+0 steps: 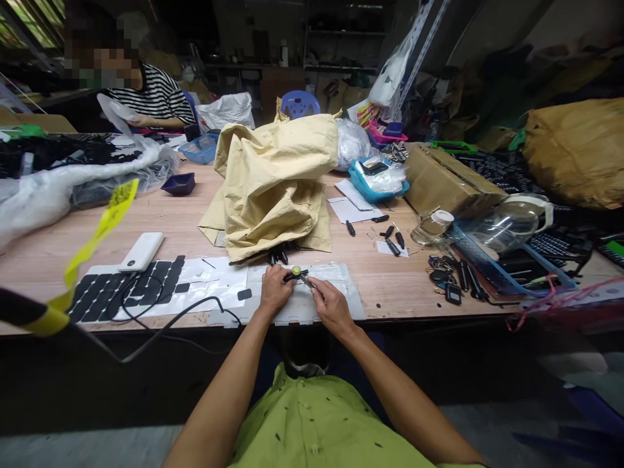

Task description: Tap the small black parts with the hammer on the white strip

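At the table's front edge both hands meet over a pale translucent sheet (341,286). My left hand (275,291) is closed on a small black part (291,276), its fingertips pinching it. Between the hands shows a small round yellow-green piece (296,270). My right hand (334,305) is closed around a thin dark tool (307,281) whose tip meets the yellow-green piece; its exact kind is too small to make out. Just beyond, several black parts (279,255) stick out from under a large beige cloth bag (277,188).
Left are a white power bank (141,252) with a black cable and a sheet of black stickers (168,283). Right lie black handles (392,247), a glass jar (431,227), a blue basket (511,260) and a cardboard box (441,179). A person in stripes (163,94) sits across.
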Motion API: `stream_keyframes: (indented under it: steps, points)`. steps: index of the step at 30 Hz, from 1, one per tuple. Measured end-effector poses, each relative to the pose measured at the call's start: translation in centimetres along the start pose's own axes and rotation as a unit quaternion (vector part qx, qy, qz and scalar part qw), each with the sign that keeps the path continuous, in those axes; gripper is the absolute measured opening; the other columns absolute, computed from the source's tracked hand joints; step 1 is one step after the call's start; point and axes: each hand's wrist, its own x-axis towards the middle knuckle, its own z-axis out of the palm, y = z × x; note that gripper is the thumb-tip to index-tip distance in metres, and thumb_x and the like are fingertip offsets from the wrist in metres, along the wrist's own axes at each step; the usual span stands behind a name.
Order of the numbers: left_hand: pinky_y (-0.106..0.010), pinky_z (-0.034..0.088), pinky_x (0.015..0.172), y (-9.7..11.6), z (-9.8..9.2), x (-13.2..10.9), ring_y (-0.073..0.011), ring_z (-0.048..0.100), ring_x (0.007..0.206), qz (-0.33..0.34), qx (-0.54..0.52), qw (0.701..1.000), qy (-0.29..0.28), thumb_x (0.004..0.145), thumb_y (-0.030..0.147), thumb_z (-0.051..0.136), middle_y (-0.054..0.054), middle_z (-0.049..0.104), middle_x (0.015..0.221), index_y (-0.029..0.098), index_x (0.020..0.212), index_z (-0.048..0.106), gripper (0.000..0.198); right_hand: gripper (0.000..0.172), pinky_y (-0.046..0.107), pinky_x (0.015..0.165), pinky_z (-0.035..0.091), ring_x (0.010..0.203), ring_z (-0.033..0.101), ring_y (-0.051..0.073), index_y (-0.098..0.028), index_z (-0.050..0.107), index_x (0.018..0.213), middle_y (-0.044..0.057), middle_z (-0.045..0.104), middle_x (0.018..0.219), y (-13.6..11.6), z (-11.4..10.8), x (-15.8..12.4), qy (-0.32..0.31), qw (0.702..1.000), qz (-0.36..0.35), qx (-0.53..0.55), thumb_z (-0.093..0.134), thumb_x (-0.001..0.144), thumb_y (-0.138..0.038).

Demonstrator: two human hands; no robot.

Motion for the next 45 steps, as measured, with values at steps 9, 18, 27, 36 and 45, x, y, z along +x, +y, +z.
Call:
stream_keyframes:
  steps: [9, 18, 27, 36, 45]
  points:
    - [-0.038, 0.047, 0.086, -0.2, 0.2, 0.1, -0.0236, 0.057, 0.093, -0.002, -0.007, 1.0, 0.0, 0.08, 0.018, 0.071, -0.003, 0.064, 0.087, 0.027, 0.09, 0.077, 0.014, 0.039, 0.03, 0.088, 0.058, 0.098, 0.07, 0.019, -0.026, 0.073, 0.122, 0.005, 0.076, 0.105, -0.4, 0.6, 0.2, -0.005, 0.999, 0.036, -0.036, 0.048, 0.093, -0.019]
    - [-0.038, 0.047, 0.087, 0.0, 0.2, 0.1, -0.0251, 0.058, 0.097, -0.01, 0.01, 1.0, 0.005, 0.082, 0.022, 0.072, -0.004, 0.066, 0.091, 0.026, 0.093, 0.076, 0.012, 0.039, 0.03, 0.089, 0.057, 0.101, 0.07, 0.019, -0.028, 0.072, 0.122, 0.004, 0.075, 0.108, 0.4, 0.3, 0.4, 0.014, 0.998, 0.045, -0.036, 0.048, 0.093, -0.019]
    - [-0.038, 0.047, 0.087, -0.3, 0.2, 0.0, -0.025, 0.057, 0.095, 0.001, 0.017, 1.0, 0.006, 0.083, 0.023, 0.071, -0.004, 0.066, 0.09, 0.027, 0.091, 0.076, 0.01, 0.041, 0.028, 0.083, 0.048, 0.097, 0.062, 0.02, -0.027, 0.071, 0.126, 0.006, 0.071, 0.102, 3.3, -1.2, 5.4, 0.028, 0.971, 0.119, -0.204, 0.047, 0.095, -0.016]
    - [-0.039, 0.048, 0.086, -0.7, -0.4, 0.0, -0.0257, 0.058, 0.094, 0.018, 0.011, 1.0, 0.002, 0.084, 0.025, 0.067, -0.005, 0.066, 0.09, 0.027, 0.092, 0.076, 0.011, 0.037, 0.031, 0.074, 0.037, 0.093, 0.052, 0.023, -0.028, 0.069, 0.127, 0.01, 0.064, 0.099, 4.6, -0.8, 6.9, 0.003, 0.93, 0.115, -0.348, 0.047, 0.098, -0.018]
    - [-0.05, 0.045, 0.105, 0.7, 0.9, -10.5, -0.0325, 0.052, 0.127, 0.274, 0.001, 0.96, -0.052, 0.086, 0.027, 0.066, -0.01, 0.059, 0.141, 0.028, 0.099, 0.075, 0.016, 0.039, 0.032, 0.076, 0.035, 0.096, 0.05, 0.024, -0.029, 0.067, 0.131, 0.01, 0.062, 0.103, 4.1, -0.7, 7.0, -0.011, 0.929, 0.125, -0.349, 0.045, 0.099, -0.019]
